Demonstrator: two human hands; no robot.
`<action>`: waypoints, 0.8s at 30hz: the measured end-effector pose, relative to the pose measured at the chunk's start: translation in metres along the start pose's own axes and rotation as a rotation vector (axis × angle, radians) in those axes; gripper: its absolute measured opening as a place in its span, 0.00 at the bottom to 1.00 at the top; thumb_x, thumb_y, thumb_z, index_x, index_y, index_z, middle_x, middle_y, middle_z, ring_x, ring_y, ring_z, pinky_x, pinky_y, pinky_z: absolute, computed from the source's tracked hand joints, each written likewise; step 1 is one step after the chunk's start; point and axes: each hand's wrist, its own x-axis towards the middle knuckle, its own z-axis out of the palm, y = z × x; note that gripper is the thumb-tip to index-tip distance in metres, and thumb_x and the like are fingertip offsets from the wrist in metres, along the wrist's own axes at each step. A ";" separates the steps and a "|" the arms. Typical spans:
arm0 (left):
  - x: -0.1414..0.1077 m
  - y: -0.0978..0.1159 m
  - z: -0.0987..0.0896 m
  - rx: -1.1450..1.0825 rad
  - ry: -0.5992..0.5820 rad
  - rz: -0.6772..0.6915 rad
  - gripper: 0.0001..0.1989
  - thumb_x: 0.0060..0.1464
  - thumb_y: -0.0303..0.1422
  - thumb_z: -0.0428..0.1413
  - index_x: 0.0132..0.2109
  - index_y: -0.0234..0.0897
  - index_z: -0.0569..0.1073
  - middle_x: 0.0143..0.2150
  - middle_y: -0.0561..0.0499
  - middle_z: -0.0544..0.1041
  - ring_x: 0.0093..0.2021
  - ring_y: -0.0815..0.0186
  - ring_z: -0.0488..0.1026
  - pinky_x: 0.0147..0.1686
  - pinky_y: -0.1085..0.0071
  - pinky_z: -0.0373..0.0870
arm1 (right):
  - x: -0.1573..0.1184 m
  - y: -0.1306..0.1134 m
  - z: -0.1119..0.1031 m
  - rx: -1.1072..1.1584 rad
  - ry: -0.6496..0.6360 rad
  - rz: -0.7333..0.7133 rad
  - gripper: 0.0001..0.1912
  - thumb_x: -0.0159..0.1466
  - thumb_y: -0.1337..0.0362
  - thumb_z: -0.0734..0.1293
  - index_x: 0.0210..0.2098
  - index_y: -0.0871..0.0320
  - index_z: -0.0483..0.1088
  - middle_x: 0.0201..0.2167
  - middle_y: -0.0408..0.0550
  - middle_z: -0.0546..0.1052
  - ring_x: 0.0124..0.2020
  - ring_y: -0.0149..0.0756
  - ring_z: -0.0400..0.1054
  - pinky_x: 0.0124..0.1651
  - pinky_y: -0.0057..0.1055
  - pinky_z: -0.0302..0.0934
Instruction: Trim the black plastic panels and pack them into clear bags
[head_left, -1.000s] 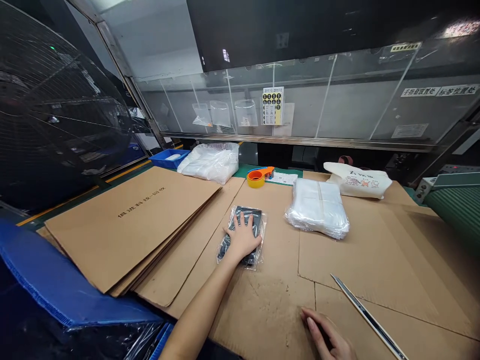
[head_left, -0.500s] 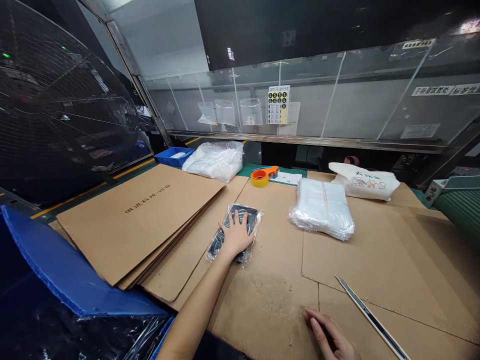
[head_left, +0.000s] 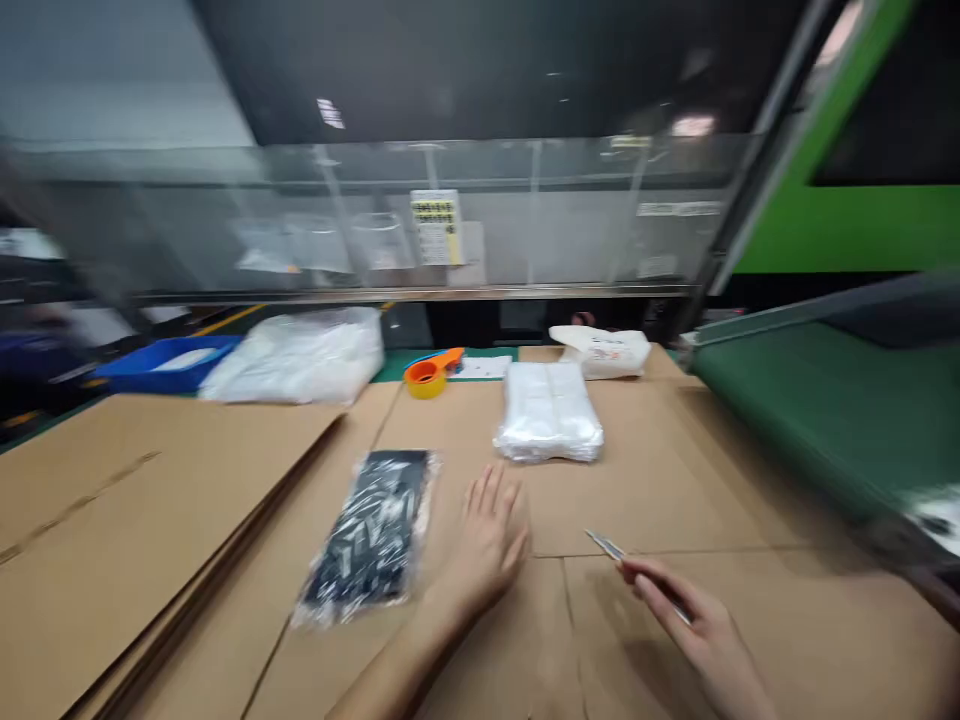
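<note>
While the left hand (head_left: pixel 491 535) hangs open over the cardboard-covered tabletop (head_left: pixel 645 510), its grip released and fingers spread, a flat black packet in clear plastic film (head_left: pixel 367 535) lies at an angle just to its left, with a narrow gap between them. The right hand (head_left: pixel 697 630) has its grip closed on a slim metal rule (head_left: pixel 607 546), pinched between thumb and fingers with the tip pointing up and left; blur softens the detail. A stack of flat cardboard sheets (head_left: pixel 150 500) sits left of the packet. Straight ahead lies a stack of clear plastic bags (head_left: pixel 547 415), with a white tote bag (head_left: pixel 600 350) behind it. Farther left are an orange tape dispenser (head_left: pixel 426 377), a bundle of white plastic (head_left: pixel 300 357) and a blue tray (head_left: pixel 169 358). A green conveyor belt (head_left: pixel 825 410) runs along the right side.
</note>
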 end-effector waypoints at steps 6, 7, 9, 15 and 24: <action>-0.015 -0.002 0.058 -0.105 0.200 0.281 0.25 0.60 0.33 0.47 0.63 0.36 0.59 0.65 0.38 0.62 0.65 0.52 0.59 0.57 0.53 0.67 | 0.049 -0.056 -0.095 -0.057 0.327 -0.130 0.19 0.59 0.51 0.69 0.46 0.54 0.75 0.46 0.51 0.78 0.47 0.41 0.73 0.51 0.36 0.68; -0.017 -0.003 0.063 -0.114 0.221 0.315 0.24 0.60 0.33 0.47 0.63 0.38 0.60 0.64 0.39 0.64 0.64 0.54 0.61 0.55 0.55 0.69 | 0.062 -0.062 -0.116 -0.004 0.390 -0.163 0.20 0.58 0.53 0.70 0.48 0.53 0.73 0.49 0.50 0.76 0.50 0.40 0.71 0.55 0.37 0.66; -0.019 -0.001 0.067 -0.128 0.251 0.359 0.23 0.60 0.34 0.48 0.61 0.39 0.62 0.62 0.41 0.66 0.62 0.56 0.65 0.53 0.59 0.71 | 0.088 -0.072 -0.163 0.214 0.577 -0.195 0.22 0.53 0.58 0.74 0.47 0.52 0.72 0.51 0.49 0.75 0.50 0.39 0.71 0.56 0.38 0.64; -0.018 0.001 0.067 -0.144 0.312 0.360 0.19 0.60 0.35 0.49 0.57 0.38 0.66 0.59 0.42 0.70 0.57 0.56 0.70 0.50 0.61 0.74 | 0.143 -0.077 -0.294 0.466 0.943 0.023 0.22 0.72 0.60 0.49 0.54 0.64 0.66 0.61 0.63 0.61 0.55 0.35 0.66 0.52 0.38 0.64; -0.019 0.005 0.062 -0.122 0.294 0.337 0.18 0.59 0.35 0.49 0.55 0.36 0.69 0.57 0.41 0.72 0.56 0.56 0.71 0.50 0.61 0.74 | 0.162 -0.052 -0.343 0.624 1.114 0.038 0.28 0.74 0.65 0.40 0.53 0.67 0.66 0.51 0.53 0.69 0.49 0.36 0.68 0.47 0.40 0.63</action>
